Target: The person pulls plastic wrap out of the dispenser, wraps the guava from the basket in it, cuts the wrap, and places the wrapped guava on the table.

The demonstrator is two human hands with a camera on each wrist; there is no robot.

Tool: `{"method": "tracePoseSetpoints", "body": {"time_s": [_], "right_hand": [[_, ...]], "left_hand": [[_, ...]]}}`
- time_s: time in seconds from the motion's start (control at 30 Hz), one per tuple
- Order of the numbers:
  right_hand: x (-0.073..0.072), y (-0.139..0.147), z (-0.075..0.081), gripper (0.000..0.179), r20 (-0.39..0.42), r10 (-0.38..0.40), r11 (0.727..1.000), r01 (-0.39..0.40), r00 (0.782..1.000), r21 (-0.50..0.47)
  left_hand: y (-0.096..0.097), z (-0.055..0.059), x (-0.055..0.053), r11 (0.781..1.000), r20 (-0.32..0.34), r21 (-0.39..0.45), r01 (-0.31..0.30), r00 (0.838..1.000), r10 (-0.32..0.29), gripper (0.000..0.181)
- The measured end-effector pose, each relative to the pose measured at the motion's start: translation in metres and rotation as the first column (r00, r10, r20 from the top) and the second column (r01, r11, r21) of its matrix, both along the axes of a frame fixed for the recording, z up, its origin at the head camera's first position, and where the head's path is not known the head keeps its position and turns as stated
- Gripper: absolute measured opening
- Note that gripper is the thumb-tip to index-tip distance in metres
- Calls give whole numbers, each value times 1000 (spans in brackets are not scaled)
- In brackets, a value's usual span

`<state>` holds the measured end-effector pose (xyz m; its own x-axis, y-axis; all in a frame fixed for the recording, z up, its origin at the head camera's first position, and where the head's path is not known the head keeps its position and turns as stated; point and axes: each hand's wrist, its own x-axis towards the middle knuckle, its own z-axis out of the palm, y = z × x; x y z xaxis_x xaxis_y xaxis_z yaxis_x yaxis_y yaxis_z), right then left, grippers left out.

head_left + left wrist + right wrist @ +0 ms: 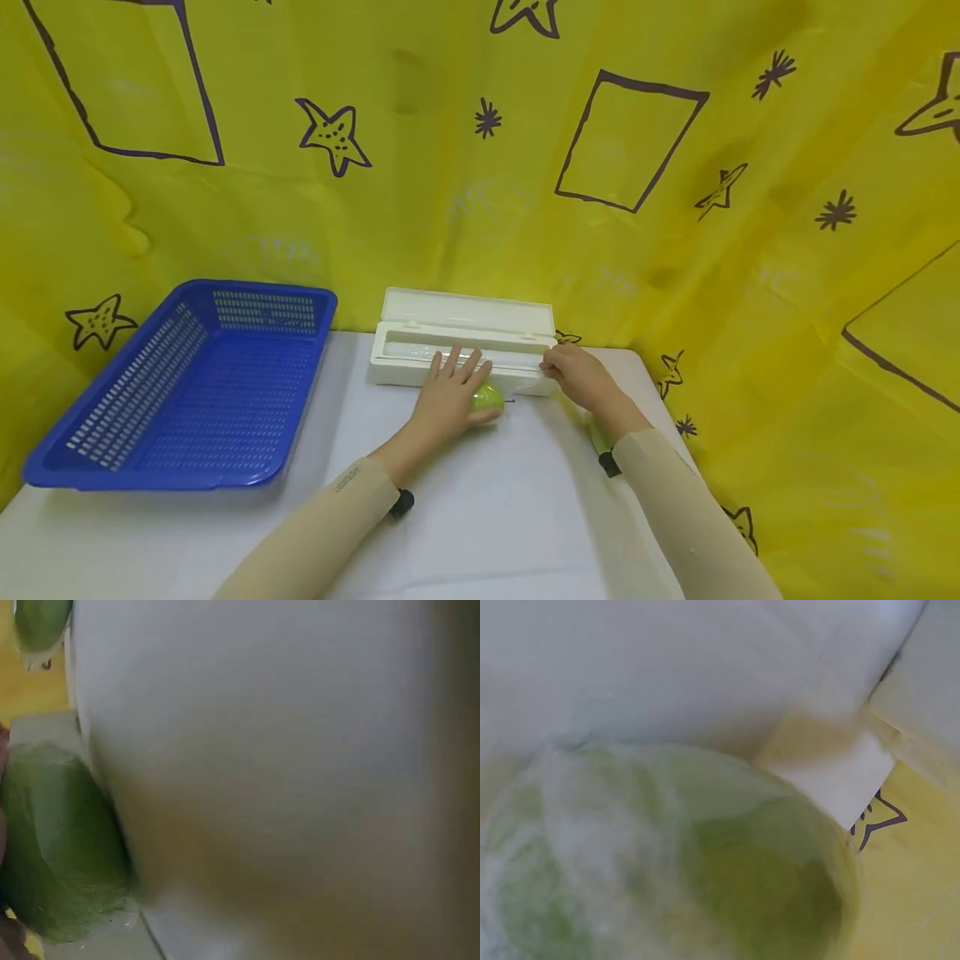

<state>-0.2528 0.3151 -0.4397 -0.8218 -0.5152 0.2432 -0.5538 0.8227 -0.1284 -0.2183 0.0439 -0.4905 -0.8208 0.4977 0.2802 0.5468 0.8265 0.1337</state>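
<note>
My left hand [444,400] has its fingers spread over the front of a white plastic wrap dispenser [465,379], its thumb lying along a green pear [487,398]. The pear rests against the dispenser's front, its stem pointing right. Clear film covers the pear [60,847] in the left wrist view. My right hand [579,379] has curled fingers gripping the dispenser's right front edge; what lies between the fingertips is hidden. Under the right wrist a second green fruit [600,437] is partly covered by the arm. Film-wrapped green fruit [765,877] fills the lower right wrist view.
The dispenser's lid [468,310] stands raised at the back, with a wrap roll [420,351] inside. A blue perforated basket [296,442] stands on the left of the white table [487,517]. A yellow curtain [442,208] with drawn stars hangs behind and to the right.
</note>
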Motion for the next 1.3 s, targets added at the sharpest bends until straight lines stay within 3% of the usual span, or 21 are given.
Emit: {"method": "tracePoseSetpoints", "body": {"time_s": [0.13,0.27,0.5,0.63,0.73,0.83,1.0,1.07,1.2,1.3], "right_hand": [[-6,0,0,10,-3,27,1000,-27,1000,-11],[-7,1,1,9,9,40,999,-40,999,-27],[-4,2,0,8,61,26,1000,-26,998,-3],[-4,2,-3,6,42,38,999,-38,998,-16],[-4,1,-4,6,9,44,999,-44,999,-30],[-4,2,-4,7,-1,26,999,-26,1000,-35],[-4,5,-3,8,-5,-7,1000,7,1000,-2],[-3,7,-1,9,-7,-21,1000,21,1000,-10],[2,8,-3,19,41,-79,992,83,996,-99],[11,2,-9,28,39,-163,953,168,986,-251]], "left_hand": [[-15,-11,8,993,-132,72,92,988,-82,73],[-23,-11,11,978,-191,138,157,973,-130,66],[-53,-3,18,980,-77,165,112,992,-101,59],[-82,1,30,976,-70,217,15,998,0,59],[-101,3,41,969,-70,242,-55,995,73,58],[-116,6,53,971,-40,216,-102,993,113,59],[-136,9,74,959,-20,198,-201,978,209,59],[-138,9,79,959,-34,208,-194,978,206,60],[-129,6,83,968,-39,221,-122,990,134,62],[-117,5,85,963,-4,257,-80,996,84,62]]}}
